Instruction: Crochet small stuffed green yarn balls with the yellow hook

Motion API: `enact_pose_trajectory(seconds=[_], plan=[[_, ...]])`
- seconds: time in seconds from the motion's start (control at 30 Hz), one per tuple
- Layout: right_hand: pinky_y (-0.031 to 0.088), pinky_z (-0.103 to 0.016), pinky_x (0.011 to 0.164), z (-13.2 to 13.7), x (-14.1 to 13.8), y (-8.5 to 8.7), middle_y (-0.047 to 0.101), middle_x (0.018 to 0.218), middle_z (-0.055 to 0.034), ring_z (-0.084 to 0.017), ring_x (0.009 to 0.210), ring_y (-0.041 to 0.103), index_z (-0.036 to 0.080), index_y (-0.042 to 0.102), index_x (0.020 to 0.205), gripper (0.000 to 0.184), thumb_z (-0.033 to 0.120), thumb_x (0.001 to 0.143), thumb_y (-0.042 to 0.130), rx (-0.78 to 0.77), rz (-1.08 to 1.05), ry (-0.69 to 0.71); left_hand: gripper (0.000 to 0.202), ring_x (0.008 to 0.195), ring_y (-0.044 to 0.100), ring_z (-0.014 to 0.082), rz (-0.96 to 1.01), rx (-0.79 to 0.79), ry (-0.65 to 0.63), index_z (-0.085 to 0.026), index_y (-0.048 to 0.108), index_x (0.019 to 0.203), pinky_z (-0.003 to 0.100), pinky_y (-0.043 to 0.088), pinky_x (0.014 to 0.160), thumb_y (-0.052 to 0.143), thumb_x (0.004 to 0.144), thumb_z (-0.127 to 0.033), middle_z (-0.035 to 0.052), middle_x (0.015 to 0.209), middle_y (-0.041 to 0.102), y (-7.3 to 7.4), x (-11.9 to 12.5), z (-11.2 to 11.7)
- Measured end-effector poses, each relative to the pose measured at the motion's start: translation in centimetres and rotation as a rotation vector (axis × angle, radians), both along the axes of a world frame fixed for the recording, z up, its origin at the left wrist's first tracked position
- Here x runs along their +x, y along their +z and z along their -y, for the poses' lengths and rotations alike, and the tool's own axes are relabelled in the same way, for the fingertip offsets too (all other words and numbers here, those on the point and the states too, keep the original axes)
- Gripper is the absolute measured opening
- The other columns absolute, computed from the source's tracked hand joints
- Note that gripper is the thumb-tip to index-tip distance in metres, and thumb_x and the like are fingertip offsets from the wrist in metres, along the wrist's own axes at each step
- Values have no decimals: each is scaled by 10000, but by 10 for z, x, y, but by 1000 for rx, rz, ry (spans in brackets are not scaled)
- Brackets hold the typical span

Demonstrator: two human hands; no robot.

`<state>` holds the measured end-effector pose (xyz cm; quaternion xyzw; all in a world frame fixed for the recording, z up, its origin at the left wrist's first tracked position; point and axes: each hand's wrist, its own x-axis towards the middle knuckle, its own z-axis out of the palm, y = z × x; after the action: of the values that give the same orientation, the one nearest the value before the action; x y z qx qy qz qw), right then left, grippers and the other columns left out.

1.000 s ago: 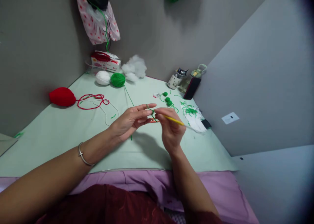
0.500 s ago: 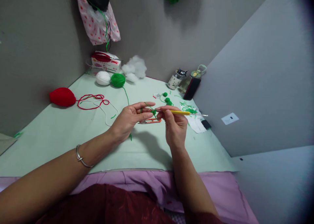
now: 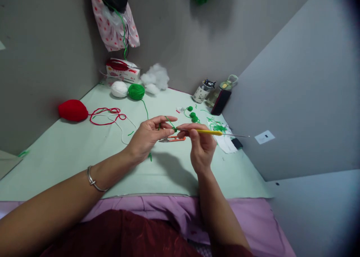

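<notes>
Between the thumb and fingers of my left hand [image 3: 150, 135] is a small green crochet piece [image 3: 175, 130], pinched at the fingertips. Green yarn runs over my raised index finger, and a strand leads back to the green yarn ball [image 3: 136, 92]. My right hand [image 3: 203, 144] grips a crochet hook [image 3: 209, 132] by its yellow handle, pen-like. The hook's left tip meets the green piece; its other metal end points right. Exactly how the tip sits in the stitches is too small to see. Orange thread snips [image 3: 173, 139] lie on the table just below my fingertips.
Left are a red yarn ball [image 3: 73, 110] and a white yarn ball [image 3: 119, 89]. White stuffing [image 3: 155, 78] and a box [image 3: 123, 71] stand behind. Small green balls [image 3: 193, 116], green scraps [image 3: 218, 126], a pen jar [image 3: 201, 92], a phone [image 3: 221, 102] and a bottle [image 3: 226, 85] are to the right.
My right hand has shifted slightly right with the crochet hook, so its far end reaches further right. The green piece now shows less at my left fingertips. My left hand stays nearly in place.
</notes>
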<state>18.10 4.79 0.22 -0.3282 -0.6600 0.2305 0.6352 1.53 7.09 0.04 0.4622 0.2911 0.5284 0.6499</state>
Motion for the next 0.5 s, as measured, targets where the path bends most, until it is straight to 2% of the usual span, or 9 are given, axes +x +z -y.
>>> enact_pose_trajectory(seconds=[0.27, 0.4, 0.5], plan=[[632, -357, 719, 0, 2, -8, 746, 1008, -43, -166, 815, 729, 264, 688, 1103, 198, 234, 1042, 503, 169, 221, -96, 308, 721, 579, 138, -104, 64, 122, -185, 795, 1027, 264, 498, 703, 823, 721, -193, -17, 748, 638, 7, 0, 3], [632, -408, 804, 0, 1, -6, 762, 958, -50, -205, 937, 742, 261, 676, 1064, 181, 185, 1025, 516, 290, 364, -152, 281, 702, 560, 134, -151, 83, 167, -185, 802, 1007, 262, 494, 689, 807, 726, -195, -16, 741, 638, 8, 2, 4], [626, -406, 822, 0, 0, -6, 766, 947, -50, -209, 959, 744, 255, 685, 1037, 181, 168, 1018, 528, 308, 366, -157, 282, 692, 550, 125, -155, 77, 157, -179, 801, 1017, 256, 488, 692, 798, 736, -195, -21, 733, 632, 7, 2, 5]])
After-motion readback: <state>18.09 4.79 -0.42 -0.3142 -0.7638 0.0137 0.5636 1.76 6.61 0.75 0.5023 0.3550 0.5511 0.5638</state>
